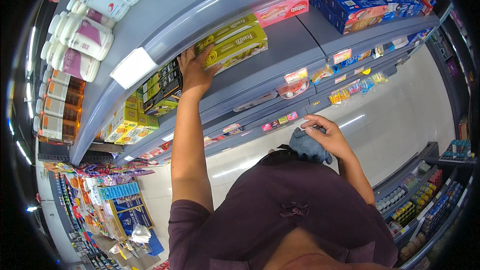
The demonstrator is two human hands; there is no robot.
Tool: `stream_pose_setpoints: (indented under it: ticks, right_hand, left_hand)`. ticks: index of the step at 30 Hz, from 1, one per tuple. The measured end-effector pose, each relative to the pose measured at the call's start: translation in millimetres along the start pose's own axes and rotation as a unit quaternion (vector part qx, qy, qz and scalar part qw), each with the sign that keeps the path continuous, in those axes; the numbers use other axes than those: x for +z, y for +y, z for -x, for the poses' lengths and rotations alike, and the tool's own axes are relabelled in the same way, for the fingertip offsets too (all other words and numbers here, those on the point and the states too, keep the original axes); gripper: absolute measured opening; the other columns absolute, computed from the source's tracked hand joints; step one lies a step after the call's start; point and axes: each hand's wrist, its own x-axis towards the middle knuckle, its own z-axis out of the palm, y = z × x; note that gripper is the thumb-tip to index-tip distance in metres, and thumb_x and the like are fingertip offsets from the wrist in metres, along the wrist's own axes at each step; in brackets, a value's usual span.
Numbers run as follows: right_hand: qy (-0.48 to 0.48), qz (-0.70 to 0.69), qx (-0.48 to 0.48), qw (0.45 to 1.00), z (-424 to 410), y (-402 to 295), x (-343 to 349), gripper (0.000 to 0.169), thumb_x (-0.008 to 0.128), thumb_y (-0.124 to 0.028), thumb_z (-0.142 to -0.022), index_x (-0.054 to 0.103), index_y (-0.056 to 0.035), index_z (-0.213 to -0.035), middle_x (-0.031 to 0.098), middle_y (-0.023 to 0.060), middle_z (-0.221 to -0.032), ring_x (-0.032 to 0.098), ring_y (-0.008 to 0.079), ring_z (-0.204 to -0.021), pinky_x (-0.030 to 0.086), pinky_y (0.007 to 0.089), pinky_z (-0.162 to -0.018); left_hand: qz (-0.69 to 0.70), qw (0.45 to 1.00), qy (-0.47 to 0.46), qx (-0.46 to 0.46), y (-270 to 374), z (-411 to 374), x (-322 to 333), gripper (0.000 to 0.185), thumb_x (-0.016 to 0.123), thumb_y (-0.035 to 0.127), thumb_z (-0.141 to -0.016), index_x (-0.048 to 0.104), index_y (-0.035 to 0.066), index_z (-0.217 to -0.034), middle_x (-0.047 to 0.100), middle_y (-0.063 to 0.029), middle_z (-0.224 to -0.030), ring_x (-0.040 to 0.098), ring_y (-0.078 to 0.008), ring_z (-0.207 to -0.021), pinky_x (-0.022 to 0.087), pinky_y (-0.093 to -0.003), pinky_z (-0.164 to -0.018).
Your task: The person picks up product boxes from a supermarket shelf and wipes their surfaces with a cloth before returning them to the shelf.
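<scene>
My left hand (197, 67) reaches onto a shelf, its fingers and thumb around the left end of green Franzzi biscuit boxes (240, 45). Two of these boxes lie one behind the other, with their left ends partly hidden by the hand. Dark boxes with green panels (164, 88) stand just left of my wrist. Low in front of my body, my right hand (326, 135) holds a bunched blue-grey cloth (307, 144). Its thumb and fingertips come together above the cloth.
A pink Nabati box (283, 10) and stacked blue boxes (360, 5) stand farther right. Yellow-green boxes (131, 123) sit at left. The upper shelf's edge (210, 11) overhangs the boxes, holding white bottles (86, 35). Price tags (296, 75) line the shelf front. Tiled floor (397, 108) lies below.
</scene>
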Motion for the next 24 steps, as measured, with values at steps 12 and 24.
stream_pose_setpoints:
  ticks: [12,24]
  right_hand:
    - [0.009,0.051,0.011,0.999,7,4,-4,0.036,0.072,-0.016,-0.096,0.066,-0.0050,-0.130,0.071,0.0049,-0.106,0.062,0.0107,-0.099,0.049,0.0285,-0.090]
    - [0.000,0.015,0.021,1.000,-13,-2,4,0.032,0.069,-0.012,-0.098,0.065,-0.0007,-0.128,0.073,0.0066,-0.113,0.063,0.0133,-0.105,0.049,0.0297,-0.097]
  left_hand:
    - [0.053,0.998,0.004,0.027,-24,-12,33,0.071,0.083,0.031,-0.082,0.056,0.030,-0.148,0.042,-0.0100,-0.160,0.032,-0.0323,-0.151,0.018,-0.0562,-0.124]
    - [0.087,0.979,0.181,-0.018,-31,16,-16,0.040,0.068,0.033,-0.098,0.068,0.007,-0.128,0.064,-0.0231,-0.132,0.057,-0.0418,-0.127,0.041,-0.0464,-0.108]
